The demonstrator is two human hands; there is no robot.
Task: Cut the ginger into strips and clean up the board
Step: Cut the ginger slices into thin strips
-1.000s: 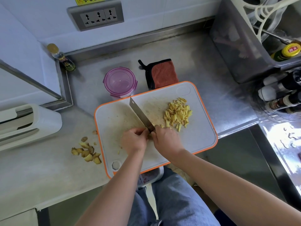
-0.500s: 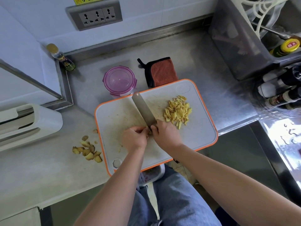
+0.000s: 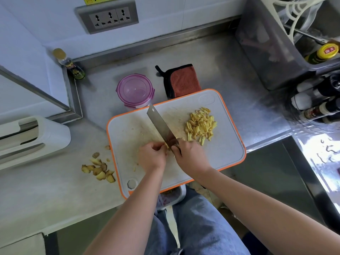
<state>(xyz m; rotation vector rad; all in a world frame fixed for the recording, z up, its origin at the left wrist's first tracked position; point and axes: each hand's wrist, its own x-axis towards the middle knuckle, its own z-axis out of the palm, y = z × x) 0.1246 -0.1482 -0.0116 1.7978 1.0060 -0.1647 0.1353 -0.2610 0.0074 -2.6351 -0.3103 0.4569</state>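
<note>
Steel counter point(image 3: 211, 57); pale wall point(image 3: 165, 10) with socket panel point(image 3: 107, 16).

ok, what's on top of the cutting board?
Ginger strips piled right of the knife, gripped by the right hand. Left hand curls against the knife; anything beneath its fingers is covered.

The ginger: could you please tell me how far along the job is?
Done: ginger strips piled on the board. In hand: the right hand holds the knife against a ginger piece pinched by the left hand. Left: scraps on the counter and board smears to clear.
</note>
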